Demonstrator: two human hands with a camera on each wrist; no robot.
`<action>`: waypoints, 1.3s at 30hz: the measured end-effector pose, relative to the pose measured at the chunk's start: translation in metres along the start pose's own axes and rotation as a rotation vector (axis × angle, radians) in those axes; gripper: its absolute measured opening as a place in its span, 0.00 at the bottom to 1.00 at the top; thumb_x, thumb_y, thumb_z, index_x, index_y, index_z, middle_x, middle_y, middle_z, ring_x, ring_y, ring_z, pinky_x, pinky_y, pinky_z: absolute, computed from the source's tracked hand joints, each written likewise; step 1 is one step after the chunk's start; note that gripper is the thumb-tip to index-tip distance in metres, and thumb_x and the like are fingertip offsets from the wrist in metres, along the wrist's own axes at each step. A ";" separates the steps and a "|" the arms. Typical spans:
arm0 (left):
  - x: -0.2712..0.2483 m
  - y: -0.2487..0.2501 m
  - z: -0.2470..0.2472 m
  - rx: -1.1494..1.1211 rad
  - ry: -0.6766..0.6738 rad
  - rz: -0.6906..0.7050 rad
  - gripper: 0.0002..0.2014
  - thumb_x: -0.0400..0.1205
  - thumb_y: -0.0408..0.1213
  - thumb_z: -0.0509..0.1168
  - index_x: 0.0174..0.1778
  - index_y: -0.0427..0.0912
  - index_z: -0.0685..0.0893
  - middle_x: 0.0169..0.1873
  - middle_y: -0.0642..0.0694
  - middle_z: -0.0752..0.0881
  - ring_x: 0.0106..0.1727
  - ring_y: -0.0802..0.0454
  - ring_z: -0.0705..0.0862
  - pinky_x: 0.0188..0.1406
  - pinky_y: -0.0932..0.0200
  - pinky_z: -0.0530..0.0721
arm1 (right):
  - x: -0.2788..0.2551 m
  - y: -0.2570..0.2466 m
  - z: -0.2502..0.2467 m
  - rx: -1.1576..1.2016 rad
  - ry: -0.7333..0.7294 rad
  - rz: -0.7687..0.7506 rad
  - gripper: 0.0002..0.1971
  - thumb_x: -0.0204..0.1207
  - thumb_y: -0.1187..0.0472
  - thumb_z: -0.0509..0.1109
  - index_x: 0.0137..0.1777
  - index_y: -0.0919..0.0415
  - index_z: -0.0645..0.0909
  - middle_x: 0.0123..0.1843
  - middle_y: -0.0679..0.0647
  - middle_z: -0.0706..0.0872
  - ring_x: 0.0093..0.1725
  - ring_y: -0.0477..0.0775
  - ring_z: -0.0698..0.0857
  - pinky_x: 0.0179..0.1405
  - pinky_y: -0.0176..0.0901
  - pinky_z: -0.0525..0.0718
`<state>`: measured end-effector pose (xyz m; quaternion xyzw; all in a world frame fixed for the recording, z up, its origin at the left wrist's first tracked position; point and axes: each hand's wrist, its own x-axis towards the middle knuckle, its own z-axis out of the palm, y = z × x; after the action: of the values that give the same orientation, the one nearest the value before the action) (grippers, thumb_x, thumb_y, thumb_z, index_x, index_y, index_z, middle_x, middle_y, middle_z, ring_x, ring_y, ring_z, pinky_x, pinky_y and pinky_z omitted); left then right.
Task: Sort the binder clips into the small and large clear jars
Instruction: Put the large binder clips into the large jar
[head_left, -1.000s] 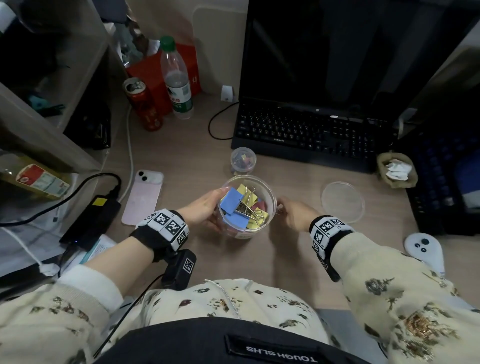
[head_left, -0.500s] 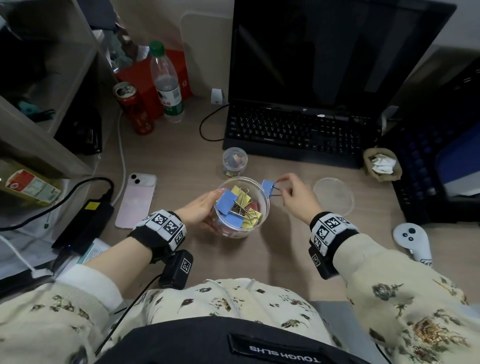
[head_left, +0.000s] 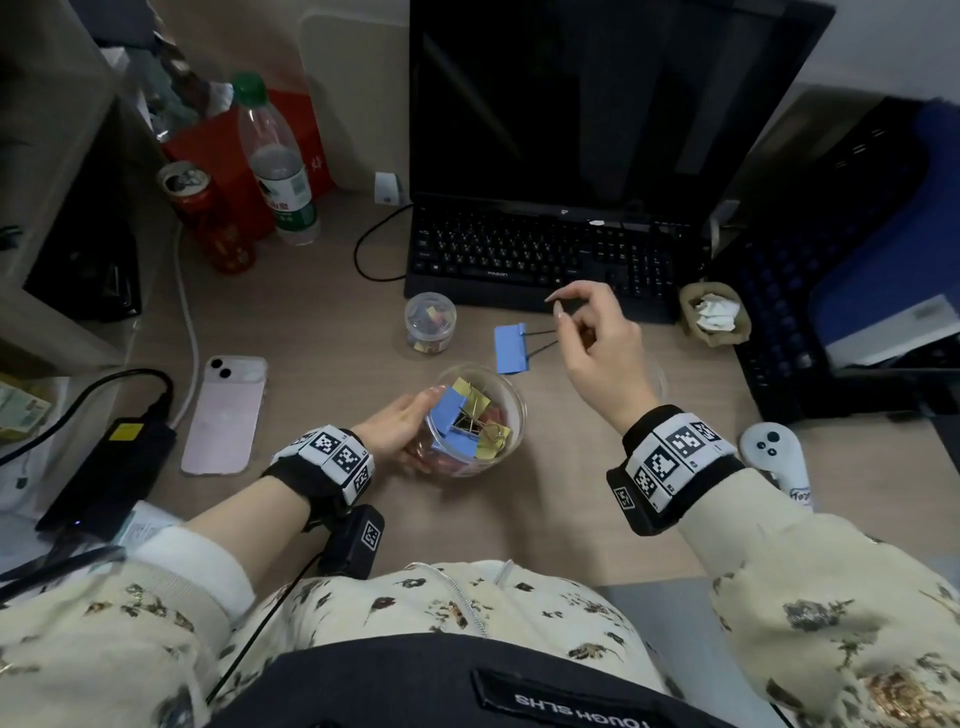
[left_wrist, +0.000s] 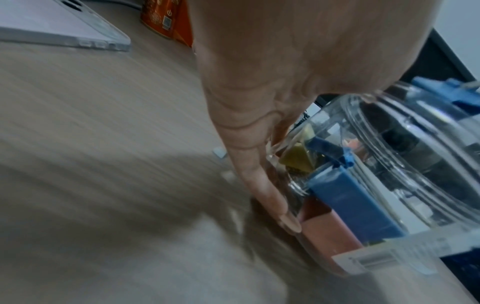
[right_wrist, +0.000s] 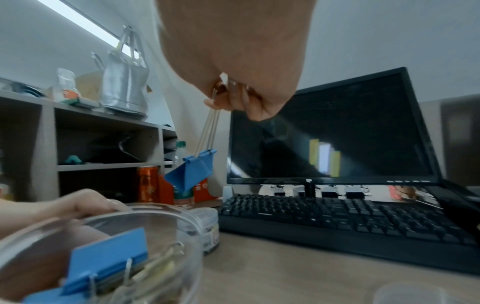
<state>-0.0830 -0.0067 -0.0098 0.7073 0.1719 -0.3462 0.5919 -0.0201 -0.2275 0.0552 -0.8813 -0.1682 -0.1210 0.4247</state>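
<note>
The large clear jar (head_left: 511, 402) stands on the desk, filled with several blue, yellow and pink binder clips (head_left: 470, 421). My left hand (head_left: 397, 423) holds its left wall, fingers curled round the glass (left_wrist: 267, 185). My right hand (head_left: 587, 338) is raised above and right of the jar, pinching the wire handles of a large blue binder clip (head_left: 511, 349) that hangs in the air (right_wrist: 192, 172). The small clear jar (head_left: 430, 322) with small coloured clips stands behind, near the keyboard.
A black keyboard (head_left: 540, 254) and monitor (head_left: 571, 93) fill the back. A pink phone (head_left: 226, 415), power adapter (head_left: 111, 467), red can (head_left: 208, 218) and water bottle (head_left: 278, 161) lie left. A white controller (head_left: 771, 452) and a paper-filled cup (head_left: 714, 312) sit right.
My right hand left the jar's right side, picked a blue clip from the rim and lifted it up and to the right. The left hand stayed on the jar.
</note>
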 end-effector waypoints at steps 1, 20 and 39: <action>0.001 -0.001 0.001 0.002 0.007 -0.003 0.21 0.88 0.56 0.47 0.60 0.46 0.78 0.33 0.37 0.88 0.31 0.42 0.88 0.39 0.49 0.88 | -0.001 -0.003 0.002 0.004 -0.050 -0.022 0.07 0.81 0.67 0.65 0.56 0.60 0.78 0.23 0.48 0.72 0.24 0.48 0.71 0.27 0.37 0.70; -0.006 -0.002 -0.001 0.117 -0.016 -0.048 0.29 0.81 0.68 0.43 0.78 0.62 0.60 0.41 0.40 0.85 0.45 0.40 0.88 0.54 0.41 0.87 | -0.037 -0.026 0.077 -0.488 -0.718 -0.081 0.20 0.80 0.48 0.65 0.66 0.58 0.70 0.53 0.56 0.86 0.49 0.65 0.85 0.37 0.50 0.77; 0.010 0.004 0.009 0.328 -0.059 -0.105 0.27 0.86 0.62 0.40 0.74 0.50 0.60 0.39 0.33 0.88 0.22 0.48 0.85 0.19 0.64 0.81 | -0.046 0.010 0.059 -0.488 -0.884 0.012 0.14 0.78 0.60 0.62 0.62 0.58 0.74 0.57 0.57 0.84 0.55 0.64 0.82 0.43 0.49 0.76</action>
<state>-0.0757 -0.0180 -0.0142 0.7739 0.1323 -0.4208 0.4544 -0.0539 -0.1957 -0.0038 -0.9228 -0.2938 0.2305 0.0951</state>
